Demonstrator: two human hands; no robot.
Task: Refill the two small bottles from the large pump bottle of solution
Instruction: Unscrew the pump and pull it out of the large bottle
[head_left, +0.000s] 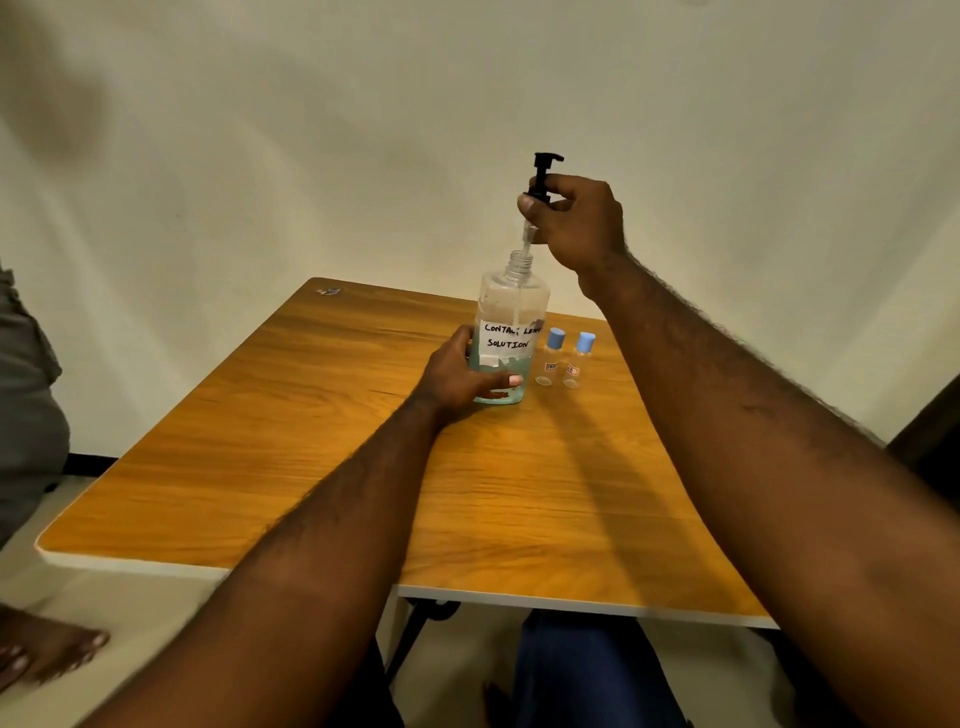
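Wood-grain tabletop (363, 493) with a white edge, set against a plain pale wall (311, 130): that is where you are working, with one large bottle, one pump and two small bottles before you.

Your right grip (576, 223) is closed in a pinch: thumb and fingertips press on the black collar of the pump head (544, 174), just under its spout, and the other fingers are curled in behind. You hold the pump well above the bottle, so the threaded neck stands bare. The clear dip tube (527, 239) hangs down from the collar and runs into the open neck.

Below it, the large pump bottle (511, 306) stands upright toward the far side of the tabletop. It is clear, with pale blue liquid only in its lower part. Its white label (509, 338) reads, by hand, "CONTACT LENS SOLUTION".

Your left grip (460, 376) wraps the bottle's lower body. The thumb lies across the front near the base and the fingers go round the far side.

Just beside the large bottle, on your right, stand the two small bottles (550, 358) (579, 361). Both are upright, side by side, clear, with blue caps on and a small label each. I cannot tell whether they hold any liquid.

Farther out, a small scrap (328, 292) lies at the far left corner. Another person's bare foot (47, 649) rests on the floor at your left, with grey cloth (26, 389) above it.
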